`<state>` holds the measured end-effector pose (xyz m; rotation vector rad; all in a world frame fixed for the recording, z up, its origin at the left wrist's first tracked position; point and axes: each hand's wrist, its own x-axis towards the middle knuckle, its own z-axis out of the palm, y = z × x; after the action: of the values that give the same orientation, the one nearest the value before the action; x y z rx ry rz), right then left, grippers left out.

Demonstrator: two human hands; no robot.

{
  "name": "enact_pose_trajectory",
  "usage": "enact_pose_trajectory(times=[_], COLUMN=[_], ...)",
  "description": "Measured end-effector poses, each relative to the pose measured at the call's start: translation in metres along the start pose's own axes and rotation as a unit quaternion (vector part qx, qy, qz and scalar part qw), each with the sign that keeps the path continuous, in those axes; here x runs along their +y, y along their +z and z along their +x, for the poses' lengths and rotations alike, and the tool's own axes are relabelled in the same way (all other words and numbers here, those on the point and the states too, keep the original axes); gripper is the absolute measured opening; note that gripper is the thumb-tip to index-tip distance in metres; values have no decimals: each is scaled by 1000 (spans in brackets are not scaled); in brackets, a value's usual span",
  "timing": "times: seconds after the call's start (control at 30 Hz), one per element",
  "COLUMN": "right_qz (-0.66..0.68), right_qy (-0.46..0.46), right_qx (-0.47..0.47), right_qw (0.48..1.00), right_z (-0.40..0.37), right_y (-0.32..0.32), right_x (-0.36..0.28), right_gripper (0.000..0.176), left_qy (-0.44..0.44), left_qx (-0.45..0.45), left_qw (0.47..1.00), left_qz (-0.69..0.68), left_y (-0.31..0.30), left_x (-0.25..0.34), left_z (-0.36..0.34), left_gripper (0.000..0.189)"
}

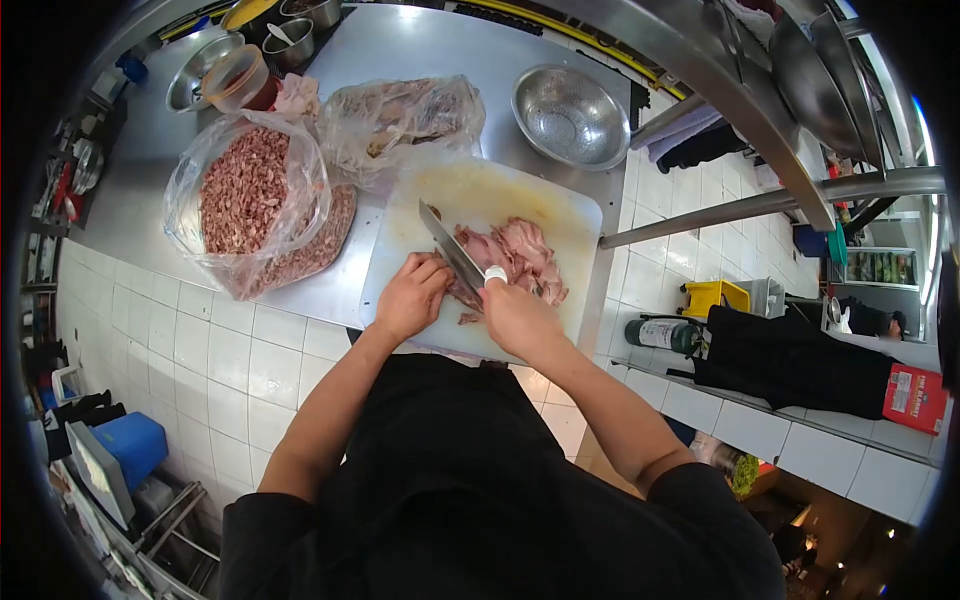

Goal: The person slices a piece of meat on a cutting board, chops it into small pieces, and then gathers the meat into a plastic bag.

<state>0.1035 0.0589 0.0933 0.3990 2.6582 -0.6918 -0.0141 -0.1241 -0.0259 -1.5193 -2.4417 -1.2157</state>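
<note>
My right hand (518,318) is wrapped around the white handle of a kitchen knife (450,247), whose wide blade points away and to the left over the cutting board (420,200). Curled fingers of my left hand (412,295) rest just left of the blade, by the edge of the meat; whether they pinch a piece is hidden. To the right of the knife, slices of pinkish meat (525,250) lie in a loose pile on the white board. A few small scraps sit near the board's front.
Left of the board, an open plastic bag (185,205) holds chopped meat (243,190). Behind the board lies another bag of meat (405,115). A steel colander (570,118) stands at the back right, near a metal rack post (720,210). Bowls and a plastic tub (235,80) crowd the far left.
</note>
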Motion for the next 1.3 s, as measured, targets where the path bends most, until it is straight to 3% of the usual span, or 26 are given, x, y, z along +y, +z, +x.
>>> enact_pose_trajectory(times=[0.17, 0.27, 0.33, 0.4, 0.57, 0.7, 0.8, 0.9, 1.0, 1.07, 1.17, 1.3], right_qz=[-29, -72, 17, 30, -34, -47, -29, 4, -4, -10, -35, -30], right_qy=[26, 18, -21, -33, -4, -5, 3, -29, -21, -40, -14, -29], right_qx=[-60, -42, 38, 56, -16, -57, -42, 2, -10, 21, -47, -21], right_qw=[997, 996, 999, 997, 999, 997, 999, 1000, 1000, 999, 998, 999], right_z=[-21, -4, 20, 30, 5, -5, 18, 47, 46, 44, 30, 20], right_y=[6, 45, 52, 41, -20, -2, 41, 40, 31, 23, -15, 23], right_x=[2, 7, 17, 20, -11, -10, 0, 3, -2, -3, -16, -8], right_gripper=[21, 25, 36, 37, 28, 25, 34, 27, 27, 35, 35, 34], left_qy=[21, -4, -9, -2, -6, -6, -11, -19, 4, -26, -24, -13], left_qx=[-7, -24, -8, 7, 4, 6, -13, 19, -5, 20, 16, 2], left_qw=[999, 999, 1000, 1000, 1000, 1000, 1000, 999, 1000, 998, 999, 1000], left_qz=[24, 26, 8, -6, 14, -1, 7, -20, -18, -44, -21, -26], left_y=[1, 3, 5, 2, -3, 0, 0, 0, -1, -2, -2, -3], left_x=[-3, -10, -6, -6, 1, -4, -8, -11, -6, -10, -9, -13], left_z=[4, 1, -1, 6, 0, -1, -6, 0, -4, -4, -1, 0], left_gripper=[24, 25, 25, 26, 28, 29, 30, 28, 25, 24, 24, 24])
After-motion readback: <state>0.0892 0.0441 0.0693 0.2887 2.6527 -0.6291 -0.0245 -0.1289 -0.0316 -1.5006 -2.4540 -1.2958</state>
